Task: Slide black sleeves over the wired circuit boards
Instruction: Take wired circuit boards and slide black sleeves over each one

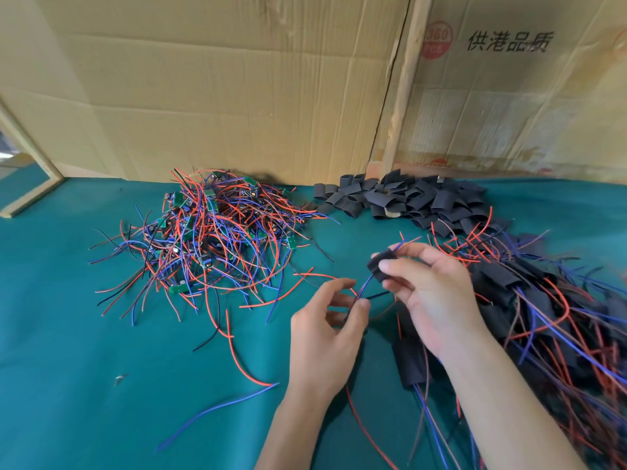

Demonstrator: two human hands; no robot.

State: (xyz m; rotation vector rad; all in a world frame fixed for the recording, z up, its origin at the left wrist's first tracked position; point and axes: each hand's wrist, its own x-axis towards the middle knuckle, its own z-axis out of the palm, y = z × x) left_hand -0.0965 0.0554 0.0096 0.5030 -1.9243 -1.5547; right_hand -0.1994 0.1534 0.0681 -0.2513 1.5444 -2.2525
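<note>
A black sleeve (382, 263) is pinched in the curled fingers of the right hand (431, 296) above the green table cover (101, 385), while trailing wires (368, 286) are gripped between thumb and fingertips of the left hand (325, 334). The board is apparently already inside the sleeve, though it cannot be seen. The wires are judged to need one more steady pull before the piece joins the sleeved pile (549, 317).

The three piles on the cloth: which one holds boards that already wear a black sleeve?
The pile on the right, beside the right hand: its wires come out of black sleeves.
</note>
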